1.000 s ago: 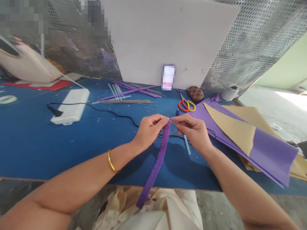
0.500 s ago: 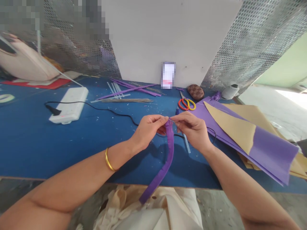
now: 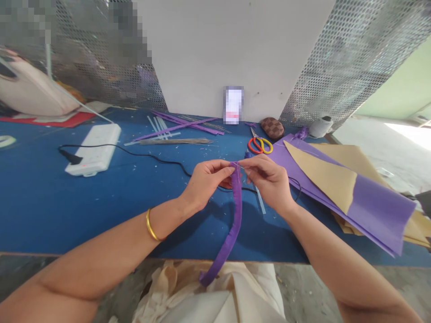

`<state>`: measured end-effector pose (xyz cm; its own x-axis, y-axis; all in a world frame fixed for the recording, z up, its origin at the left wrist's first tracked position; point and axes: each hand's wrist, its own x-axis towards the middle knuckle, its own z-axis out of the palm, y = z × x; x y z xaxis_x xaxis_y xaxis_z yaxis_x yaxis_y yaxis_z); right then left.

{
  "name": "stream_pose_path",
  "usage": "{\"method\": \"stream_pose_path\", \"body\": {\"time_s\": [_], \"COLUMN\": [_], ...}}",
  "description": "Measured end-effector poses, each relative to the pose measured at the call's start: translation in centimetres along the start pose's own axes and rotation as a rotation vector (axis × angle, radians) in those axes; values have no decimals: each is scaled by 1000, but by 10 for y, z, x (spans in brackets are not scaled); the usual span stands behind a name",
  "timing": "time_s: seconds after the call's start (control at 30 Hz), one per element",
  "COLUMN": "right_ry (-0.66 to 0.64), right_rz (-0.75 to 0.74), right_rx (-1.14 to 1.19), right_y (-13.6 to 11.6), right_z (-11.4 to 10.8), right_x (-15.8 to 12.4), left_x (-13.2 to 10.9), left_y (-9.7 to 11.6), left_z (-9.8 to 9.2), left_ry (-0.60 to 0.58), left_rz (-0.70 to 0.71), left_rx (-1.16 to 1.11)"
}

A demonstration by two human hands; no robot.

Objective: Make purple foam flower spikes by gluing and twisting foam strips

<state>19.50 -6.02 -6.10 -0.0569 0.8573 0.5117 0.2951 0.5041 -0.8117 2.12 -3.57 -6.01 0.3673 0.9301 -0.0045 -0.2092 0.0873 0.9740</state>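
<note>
A long purple fabric strip (image 3: 236, 211) hangs down over the table's front edge, its lower end curling near the lap. My left hand (image 3: 208, 181) pinches the strip near its top end between thumb and fingers. Close beside it, my right hand (image 3: 269, 179) is closed in a pinch at the strip's top right edge. A thin, needle-like piece (image 3: 241, 167) lies between its fingertips and crosses the strip; whether it is a needle or a wire is too small to tell. Under my right hand are a clear glue stick (image 3: 260, 201) and a blue tool (image 3: 248, 154), mostly hidden.
Red-and-yellow scissors (image 3: 260, 144) and a brown checkered pouch (image 3: 272, 128) lie beyond my hands. Purple and tan sheets (image 3: 377, 211) cover the right side. Thin wires (image 3: 178, 141) and purple strips (image 3: 188, 125) lie behind. A black cord runs from a white power strip (image 3: 97, 146).
The top of the purple strip now shows more above my left thumb, and its lower end has swung slightly. Both hands stay close together. The view has shifted a little.
</note>
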Motion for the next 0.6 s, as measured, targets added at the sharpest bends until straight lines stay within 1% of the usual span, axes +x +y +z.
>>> {"method": "stream_pose_path", "body": {"time_s": [0.1,0.2,0.3,0.47,0.6], "right_ry": [-1,-16,-23,-28,-23], "right_rz": [43,95,115,77,-20], "right_rx": [35,80,98,70,-19], "right_y": [0,-1,-1,-2,-4], "right_z": [0,-1,-1,-2,-2], "right_x": [1,1,2,2,0], "left_x": [0,-1,-1,0,-1], "left_y": [0,2,5,6,8], "left_z": [0,0,-1,-2,-2], "left_ry": [39,47,35,5,-8], "left_rz": [62,130,127,82,52], "left_rx": [74,175,198,152,114]}}
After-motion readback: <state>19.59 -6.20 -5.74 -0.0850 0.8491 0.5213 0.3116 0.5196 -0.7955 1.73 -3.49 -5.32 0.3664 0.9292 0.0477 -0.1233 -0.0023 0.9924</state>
